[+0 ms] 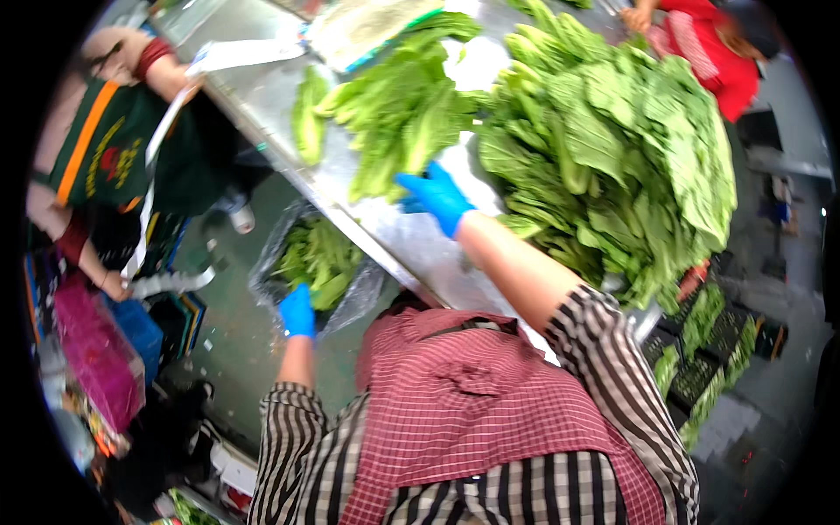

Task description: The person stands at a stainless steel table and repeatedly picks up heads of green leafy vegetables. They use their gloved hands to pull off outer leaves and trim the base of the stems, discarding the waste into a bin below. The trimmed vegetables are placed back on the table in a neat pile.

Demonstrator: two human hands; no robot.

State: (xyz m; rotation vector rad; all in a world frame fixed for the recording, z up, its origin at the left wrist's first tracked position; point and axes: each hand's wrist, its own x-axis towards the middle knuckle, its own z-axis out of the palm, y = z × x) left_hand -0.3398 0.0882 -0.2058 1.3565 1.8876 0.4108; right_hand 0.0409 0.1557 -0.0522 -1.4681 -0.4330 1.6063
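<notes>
My left hand (298,312), in a blue glove, is at the near side of a plastic-lined bin (266,262) below the table edge, beside the leafy greens (321,259) inside; whether it grips a leaf I cannot tell. Over the metal table (420,246), my right hand (434,197), also blue-gloved, has its fingers apart at the near end of a spread bunch of leafy greens (400,105). A single small head of greens (308,118) lies to the left of that bunch. On the right rises a large heap of leafy greens (604,144).
A co-worker (125,144) in a green apron holds a long white strip (152,151) at left. Another person in red (709,52) stands at the far right. A clear bag (367,29) lies on the table's far part. Dark crates (702,374) with greens stand lower right.
</notes>
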